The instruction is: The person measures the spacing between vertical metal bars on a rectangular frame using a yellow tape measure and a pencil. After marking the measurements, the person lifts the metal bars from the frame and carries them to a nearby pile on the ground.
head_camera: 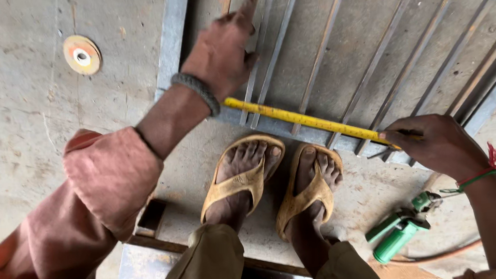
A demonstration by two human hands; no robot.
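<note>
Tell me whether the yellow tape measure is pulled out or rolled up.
Pulled out: the tape measure lies stretched flat across the metal frame, its ends pinned under the left hand and right hand.

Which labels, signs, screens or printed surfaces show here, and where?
No packages, signs or screens in view.
Yellow measuring tape: the only marked surface, a narrow yellow strip with small dark graduations, stretched across the grey metal bar frame from under the left hand to the right hand, which pinches its end.
Round grinding disc: on the concrete floor at upper left, tan with an orange centre ring; any label too small to tell.
</note>
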